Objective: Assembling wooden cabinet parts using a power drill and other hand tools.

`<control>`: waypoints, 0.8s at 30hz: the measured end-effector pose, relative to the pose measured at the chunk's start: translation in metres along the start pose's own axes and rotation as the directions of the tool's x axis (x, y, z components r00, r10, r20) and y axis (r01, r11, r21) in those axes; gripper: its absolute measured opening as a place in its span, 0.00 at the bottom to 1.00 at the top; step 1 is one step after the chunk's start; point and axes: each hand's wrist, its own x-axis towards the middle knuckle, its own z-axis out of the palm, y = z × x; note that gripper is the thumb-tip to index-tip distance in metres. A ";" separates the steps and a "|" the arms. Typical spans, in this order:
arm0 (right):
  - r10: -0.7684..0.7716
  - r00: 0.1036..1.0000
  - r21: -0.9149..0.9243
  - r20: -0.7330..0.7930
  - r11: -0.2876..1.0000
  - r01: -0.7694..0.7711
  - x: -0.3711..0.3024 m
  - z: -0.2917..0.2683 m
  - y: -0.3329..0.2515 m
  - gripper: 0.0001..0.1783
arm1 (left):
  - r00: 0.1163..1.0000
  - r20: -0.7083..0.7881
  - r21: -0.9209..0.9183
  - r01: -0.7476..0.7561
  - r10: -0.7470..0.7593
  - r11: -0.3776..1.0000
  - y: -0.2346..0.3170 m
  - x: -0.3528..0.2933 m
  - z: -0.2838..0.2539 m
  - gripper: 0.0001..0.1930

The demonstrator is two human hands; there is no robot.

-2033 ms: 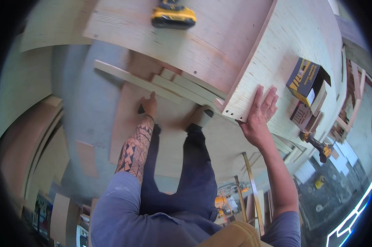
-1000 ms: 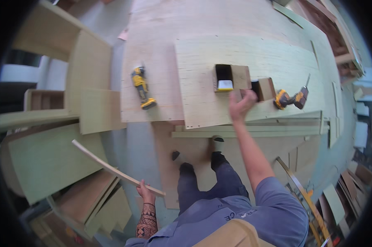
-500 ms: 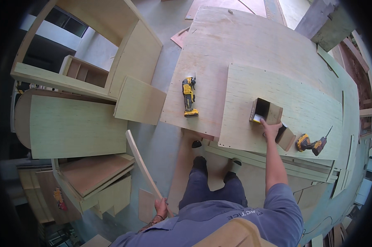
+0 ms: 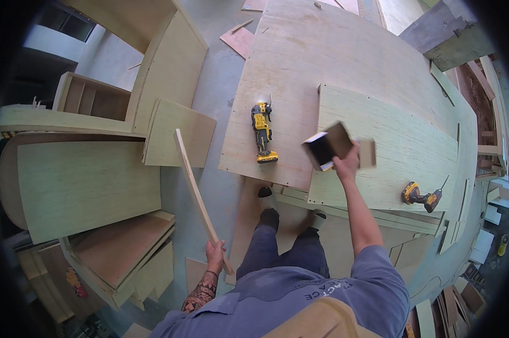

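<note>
My right hand (image 4: 347, 164) grips a small open cardboard box (image 4: 339, 139), blurred by motion, above the pale plywood sheet (image 4: 390, 132). The box's dark inside faces left and a flap sticks out on the right. My left hand (image 4: 214, 253) is closed around the lower part of a long thin wooden strip (image 4: 193, 188), which slants up and away from me. A yellow and black oscillating multi-tool (image 4: 262, 132) lies on the larger plywood panel (image 4: 282, 67), left of the box. To the right, a yellow and black cordless drill (image 4: 422, 197) rests on the pale sheet.
Plywood cabinet frames (image 4: 170, 62) and a pale panel (image 4: 91, 191) stand on the left. Below them is a box-like stack of boards (image 4: 116, 248). A concrete pillar (image 4: 457, 34) rises at the far right. Offcuts (image 4: 452, 310) lie at the lower right.
My right hand has lifted the box and carried it left, turning it. My left hand has raised the wooden strip a little. The whole view has shifted slightly.
</note>
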 end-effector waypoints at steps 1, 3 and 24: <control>0.024 0.976 0.113 0.218 0.992 -0.050 0.012 0.011 -0.011 0.47 | 1.000 0.010 0.011 0.006 -0.006 1.000 -0.005 0.003 -0.003 0.13; -0.238 0.872 0.049 0.428 0.969 0.240 0.037 0.042 -0.043 0.41 | 1.000 0.029 0.018 0.005 -0.005 1.000 -0.014 0.002 -0.013 0.13; -0.314 0.886 0.021 0.343 0.945 0.327 0.086 0.127 -0.041 0.66 | 0.965 -0.019 -0.029 0.262 -0.262 0.965 -0.060 0.002 -0.050 0.14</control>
